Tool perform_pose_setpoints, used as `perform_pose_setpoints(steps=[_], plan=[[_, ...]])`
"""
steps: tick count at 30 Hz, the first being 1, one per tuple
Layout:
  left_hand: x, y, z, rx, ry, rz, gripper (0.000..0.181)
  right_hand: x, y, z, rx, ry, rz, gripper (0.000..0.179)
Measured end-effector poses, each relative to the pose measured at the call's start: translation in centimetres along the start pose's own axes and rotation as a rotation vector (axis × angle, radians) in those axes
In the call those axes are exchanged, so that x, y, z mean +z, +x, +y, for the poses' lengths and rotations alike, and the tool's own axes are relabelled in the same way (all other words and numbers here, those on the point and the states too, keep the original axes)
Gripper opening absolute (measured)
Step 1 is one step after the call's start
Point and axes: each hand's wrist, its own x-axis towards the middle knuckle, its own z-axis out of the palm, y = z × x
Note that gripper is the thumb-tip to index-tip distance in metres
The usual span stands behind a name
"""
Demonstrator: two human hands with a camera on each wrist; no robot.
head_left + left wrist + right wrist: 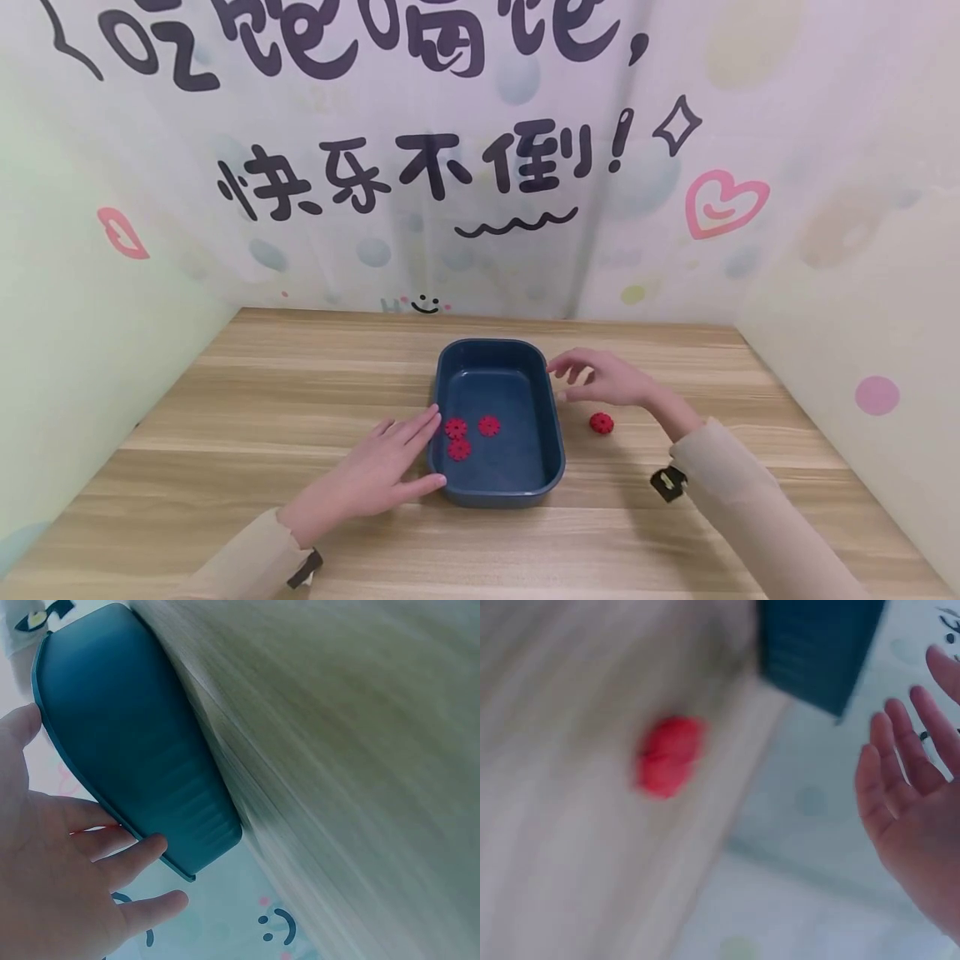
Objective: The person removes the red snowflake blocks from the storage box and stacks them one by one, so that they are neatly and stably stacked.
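Observation:
A dark blue rectangular tub (498, 500) stands on the table with a few red notched plastic discs (489, 426) lying flat on its floor. My left hand (375, 471) rests against the tub's left rim, fingers extended; the left wrist view shows its fingertips along the rim of the blue tub (127, 735). Beside the right rim hovers my right hand (607, 379), fingers loosely bent and holding nothing. Below that hand, a red piece (602, 423) lies on the table, blurred as a red lump (670, 756) in the right wrist view.
The wood-grain table (300, 367) runs back to a white wall covering (360, 242) with dark lettering and drawings. Pale side walls close in at left and right. Each sleeve has a dark strap piece near the wrist.

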Motion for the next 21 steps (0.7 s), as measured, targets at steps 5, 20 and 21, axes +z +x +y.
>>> perform_pose_setpoints(steps=[5, 20, 21], plan=[[-0.1, 0.0, 0.0, 0.0, -0.007, 0.0, 0.079, -0.7, 2.9, -2.8, 0.042, 0.009, -0.143, 0.038], [-0.2, 0.0, 0.0, 0.003, -0.019, -0.003, 0.077, 0.8, 9.7, -6.6, 0.292, 0.129, -0.417, 0.041], [-0.2, 0.0, 0.0, 0.008, -0.015, 0.0, 0.077, 1.1, 9.9, -6.6, 0.303, 0.132, -0.422, 0.04]])
